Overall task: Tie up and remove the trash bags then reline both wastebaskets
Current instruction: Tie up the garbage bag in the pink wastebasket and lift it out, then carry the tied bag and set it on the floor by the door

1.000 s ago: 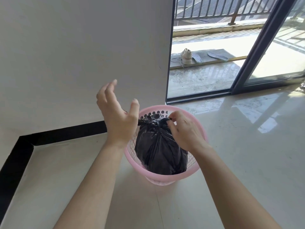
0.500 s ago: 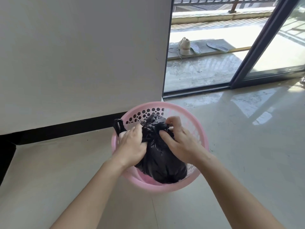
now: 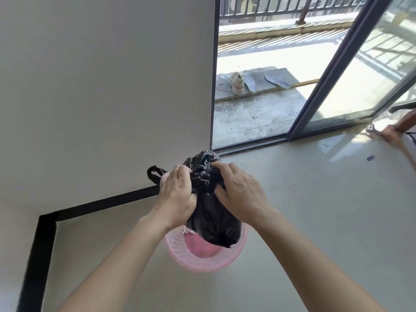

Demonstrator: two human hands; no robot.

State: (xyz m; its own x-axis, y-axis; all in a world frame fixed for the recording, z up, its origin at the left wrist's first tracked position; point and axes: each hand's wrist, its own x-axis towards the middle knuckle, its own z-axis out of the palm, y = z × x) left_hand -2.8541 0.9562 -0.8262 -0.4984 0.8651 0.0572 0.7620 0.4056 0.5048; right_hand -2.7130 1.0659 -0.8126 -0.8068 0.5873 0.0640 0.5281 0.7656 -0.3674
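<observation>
The left hand (image 3: 176, 198) is clenching the gathered neck of the black trash bag (image 3: 211, 212), a loose handle loop (image 3: 154, 174) sticking out to its left. The right hand (image 3: 238, 194) is gripping the same bunched top from the other side. Below both hands the bag is hanging over the pink wastebasket (image 3: 202, 260) on the floor (image 3: 326, 221), hiding its far rim. Beyond the hands, a shoe (image 3: 236, 84) is lying outside the open sliding door (image 3: 333, 70).
</observation>
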